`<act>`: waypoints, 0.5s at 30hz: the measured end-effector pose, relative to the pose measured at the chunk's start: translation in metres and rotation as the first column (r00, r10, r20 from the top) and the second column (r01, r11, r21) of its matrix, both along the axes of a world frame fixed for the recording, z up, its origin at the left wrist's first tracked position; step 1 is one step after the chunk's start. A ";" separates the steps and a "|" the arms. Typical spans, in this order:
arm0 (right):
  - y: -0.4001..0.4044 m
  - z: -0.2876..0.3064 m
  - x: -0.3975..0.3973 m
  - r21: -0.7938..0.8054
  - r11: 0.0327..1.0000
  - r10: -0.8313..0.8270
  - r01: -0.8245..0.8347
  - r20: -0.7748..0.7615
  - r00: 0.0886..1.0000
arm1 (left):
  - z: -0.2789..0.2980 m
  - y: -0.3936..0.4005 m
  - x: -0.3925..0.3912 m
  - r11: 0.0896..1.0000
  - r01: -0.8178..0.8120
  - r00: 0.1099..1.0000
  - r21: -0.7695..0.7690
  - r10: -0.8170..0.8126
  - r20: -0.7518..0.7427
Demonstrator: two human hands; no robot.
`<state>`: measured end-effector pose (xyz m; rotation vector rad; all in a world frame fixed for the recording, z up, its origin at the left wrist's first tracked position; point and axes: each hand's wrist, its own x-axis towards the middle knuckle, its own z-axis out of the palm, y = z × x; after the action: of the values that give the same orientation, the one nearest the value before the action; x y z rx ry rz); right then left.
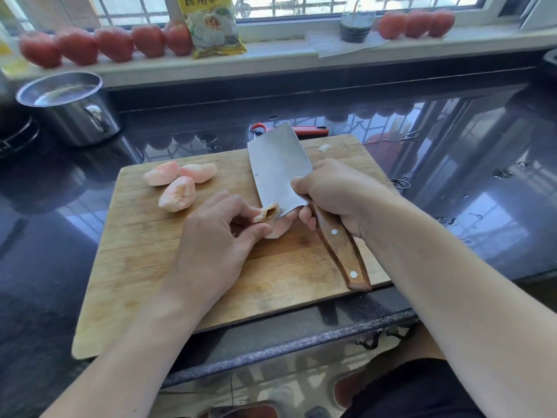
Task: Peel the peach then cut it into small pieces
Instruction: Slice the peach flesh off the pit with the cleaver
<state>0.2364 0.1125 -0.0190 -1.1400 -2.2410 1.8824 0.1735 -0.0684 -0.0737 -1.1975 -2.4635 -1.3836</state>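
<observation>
Three peeled pale pink peach chunks lie at the back left of the wooden cutting board. My left hand pinches a peach piece with the brown pit showing, just above the board's middle. My right hand grips a cleaver where the blade meets the wooden handle. The blade's heel corner touches the pit piece. Part of that piece is hidden under my left fingers.
A red-handled peeler lies behind the board. A steel pot stands at the back left by a stove grate. Tomatoes, a yellow bag and a bottle line the windowsill. The dark counter is wet at right.
</observation>
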 end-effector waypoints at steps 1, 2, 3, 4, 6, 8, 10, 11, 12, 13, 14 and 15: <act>-0.001 0.000 0.000 0.001 1.000 -0.001 0.001 0.004 1.000 | 0.000 0.000 0.000 1.000 0.003 1.000 0.001 -0.003 0.003; -0.001 0.000 0.000 -0.001 1.000 -0.006 0.006 0.008 1.000 | 0.000 0.000 0.001 1.000 0.007 1.000 0.002 -0.007 0.005; -0.001 0.000 0.001 -0.003 1.000 -0.013 0.013 0.013 1.000 | 0.000 0.000 0.001 1.000 0.012 1.000 0.002 -0.012 0.004; 0.000 -0.002 0.001 -0.003 1.000 -0.020 0.020 0.022 1.000 | 0.000 0.000 0.002 1.000 0.015 1.000 0.002 -0.015 0.001; -0.001 -0.003 0.002 -0.004 1.000 -0.030 0.030 0.037 0.999 | 0.000 0.000 0.003 1.000 0.018 1.000 0.005 -0.018 -0.009; -0.004 -0.001 0.002 -0.004 0.999 -0.039 0.039 0.028 0.999 | -0.001 0.001 0.003 1.000 0.013 1.000 0.004 -0.013 -0.017; -0.010 0.001 0.003 0.005 0.999 -0.050 0.050 0.004 0.999 | -0.001 0.001 0.003 1.000 0.005 1.000 -0.004 -0.005 -0.024; -0.013 0.002 0.004 -0.007 0.998 -0.062 0.062 -0.018 0.998 | -0.001 0.001 0.004 1.000 0.000 1.000 -0.010 0.000 -0.029; -0.016 0.002 0.005 -0.026 0.996 -0.081 0.080 -0.040 0.996 | -0.001 0.001 0.005 1.000 -0.004 0.999 -0.015 0.004 -0.033; -0.018 0.001 0.007 -0.045 0.994 -0.100 0.097 -0.064 0.993 | 0.000 0.001 0.006 1.000 -0.007 0.999 -0.018 0.006 -0.037; -0.021 -0.001 0.008 -0.057 0.992 -0.117 0.112 -0.088 0.989 | 0.001 0.002 0.007 1.000 -0.008 0.999 -0.023 0.007 -0.039; -0.023 -0.004 0.010 -0.059 0.990 -0.135 0.129 -0.114 0.984 | 0.002 0.002 0.007 0.999 -0.008 0.999 -0.031 0.007 -0.040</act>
<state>0.2461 0.0896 -0.0230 -1.1219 -2.0155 1.9125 0.1808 -0.0664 -0.0718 -1.2086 -2.4693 -1.3105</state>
